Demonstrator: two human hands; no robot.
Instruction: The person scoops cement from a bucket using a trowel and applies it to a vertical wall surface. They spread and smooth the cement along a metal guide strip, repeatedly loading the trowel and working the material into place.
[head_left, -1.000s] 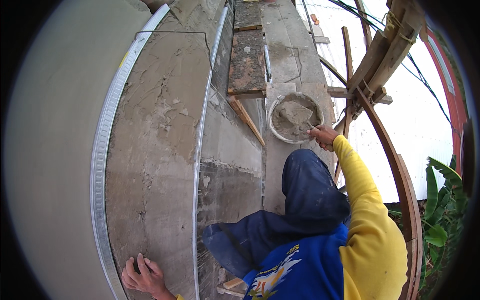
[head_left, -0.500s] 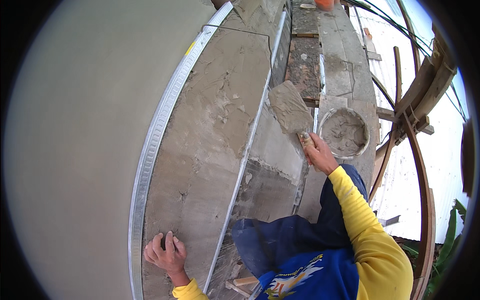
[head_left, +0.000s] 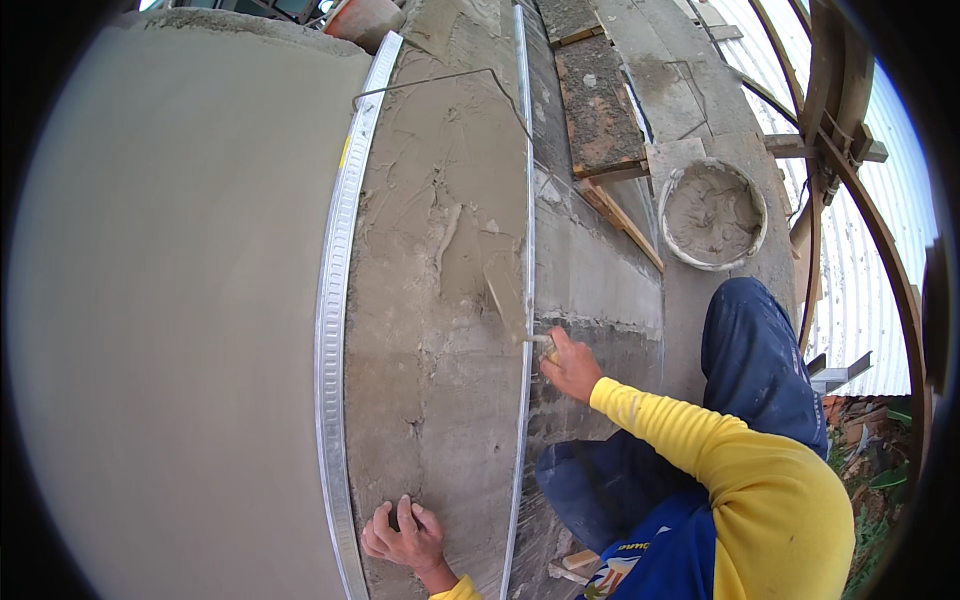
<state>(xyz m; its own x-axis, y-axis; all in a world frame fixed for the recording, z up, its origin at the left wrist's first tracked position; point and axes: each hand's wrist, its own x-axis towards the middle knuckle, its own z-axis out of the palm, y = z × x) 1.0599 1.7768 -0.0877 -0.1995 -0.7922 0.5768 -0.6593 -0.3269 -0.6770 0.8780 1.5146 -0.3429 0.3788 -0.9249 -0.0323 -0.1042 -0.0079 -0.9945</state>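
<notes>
My right hand (head_left: 570, 365) grips the handle of a trowel (head_left: 505, 295), whose mortar-coated blade lies against the grey, roughly mortared wall strip (head_left: 440, 160) between two metal straightedges, the wide left one (head_left: 337, 290) and the thin right one (head_left: 521, 420). Lower down, my left hand (head_left: 405, 540) rests its bent, spread fingers on the same strip, holding nothing, just right of the wide straightedge. A bent wire (head_left: 425, 78) crosses the upper part of the strip. A white-rimmed bucket of wet mortar (head_left: 713, 215) stands on the boards to the right.
Smooth plaster (head_left: 180, 300) fills the left side. Rough planks (head_left: 595, 105) and a loose timber (head_left: 625, 225) lie along the walkway (head_left: 640, 30). On the right are wooden scaffold posts (head_left: 830, 60), corrugated white sheeting (head_left: 855, 330) and plants. My bent legs (head_left: 745, 340) occupy the lower right.
My right hand lifted the trowel with mortar out of the bucket, then moved it left and down onto the wall strip. The view has shifted; my left hand stays on the wall.
</notes>
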